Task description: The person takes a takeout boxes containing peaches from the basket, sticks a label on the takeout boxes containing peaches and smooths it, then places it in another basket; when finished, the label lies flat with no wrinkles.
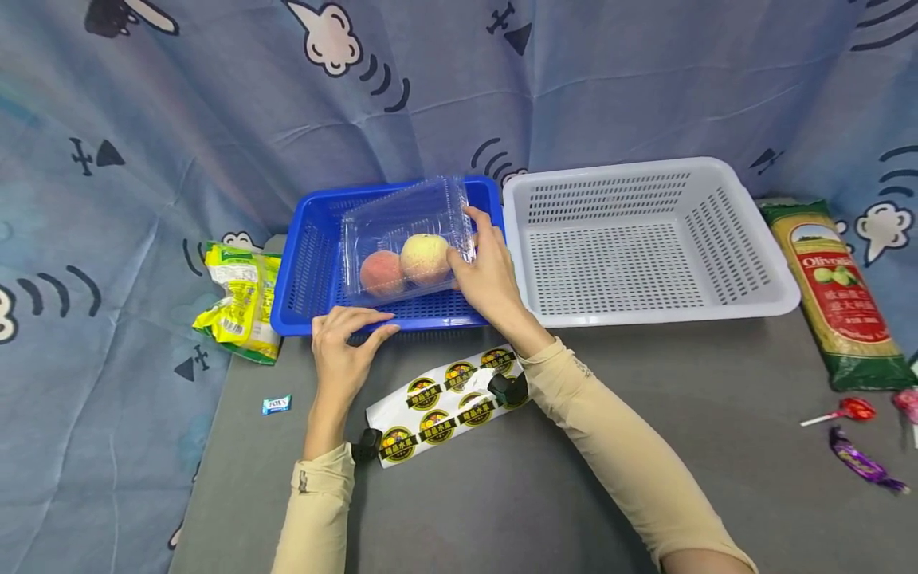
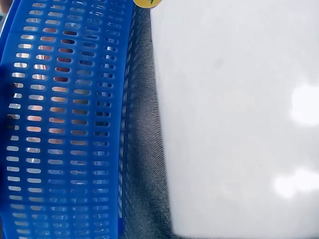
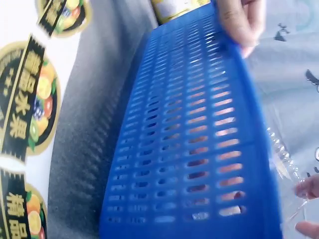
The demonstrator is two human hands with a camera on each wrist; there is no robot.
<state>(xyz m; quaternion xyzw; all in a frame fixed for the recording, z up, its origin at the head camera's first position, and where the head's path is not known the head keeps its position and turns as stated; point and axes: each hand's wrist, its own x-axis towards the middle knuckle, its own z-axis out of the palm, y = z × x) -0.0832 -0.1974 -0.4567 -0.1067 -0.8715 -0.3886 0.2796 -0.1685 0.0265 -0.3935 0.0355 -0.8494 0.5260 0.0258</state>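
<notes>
A patterned blue-grey curtain (image 1: pixel 445 96) hangs behind the blue basket, and a grey table (image 1: pixel 610 478) carries everything. The white basket (image 1: pixel 610 271) stands just to the right of the blue basket (image 1: pixel 319 247), its slotted floor in full view. Beyond it, well to the right of the blue basket, lies a tall Olivoilà packet (image 1: pixel 846 303) with a red label. In front of the blue basket a white sticker sheet (image 1: pixel 446 408), printed with round black and gold fruit labels, lies at a slant. Inside the blue basket is a clear plastic box (image 1: pixel 402 219), tilted. A crumpled yellow bag (image 1: pixel 244 299) sits at the blue basket's left side. The right hand (image 1: pixel 488 267) reaches over the blue basket's right part and pinches the edge of the clear plastic box, thumb and fingers partly bent. The left hand (image 1: pixel 340 347) pinches the blue basket's front rim near its left corner, thumb and forefinger nearly together. A pale yellow peach (image 1: pixel 425 258) and a smaller reddish peach (image 1: pixel 382 273) show side by side through the clear plastic. Well to the right of the blue basket and nearer the person lie a purple wrapped candy (image 1: pixel 864 461), a red lollipop (image 1: pixel 857 409) and, partly cut off, a pink lollipop (image 1: pixel 907 402); a small blue packet (image 1: pixel 276 405) lies in front of the blue basket's left corner.
</notes>
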